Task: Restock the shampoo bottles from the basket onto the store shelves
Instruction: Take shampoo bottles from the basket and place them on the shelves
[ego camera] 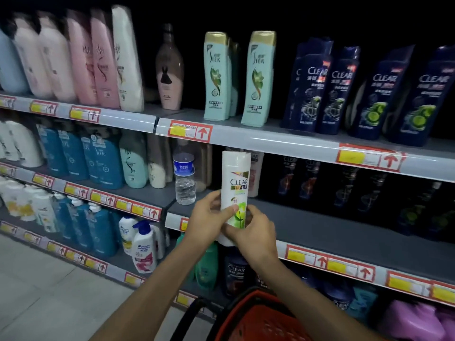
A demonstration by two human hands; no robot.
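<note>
L grip point(209, 217) + R grip point(256, 235), fingers curled

"CLEAR" on white bottle point(235, 188), navy bottles point(317, 87); "SLEK" on mint bottles point(216, 77)

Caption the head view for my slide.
Left hand and right hand hold a white Clear shampoo bottle upright before the shelf.

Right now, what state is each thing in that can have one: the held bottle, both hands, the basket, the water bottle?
White Clear shampoo bottle: upright, label facing the camera, held before the middle shelf.
Left hand: grips the bottle's lower left side.
Right hand: grips its lower right side.
Red basket: below the arms, partly out of frame.
Water bottle: upright on the middle shelf.
</note>
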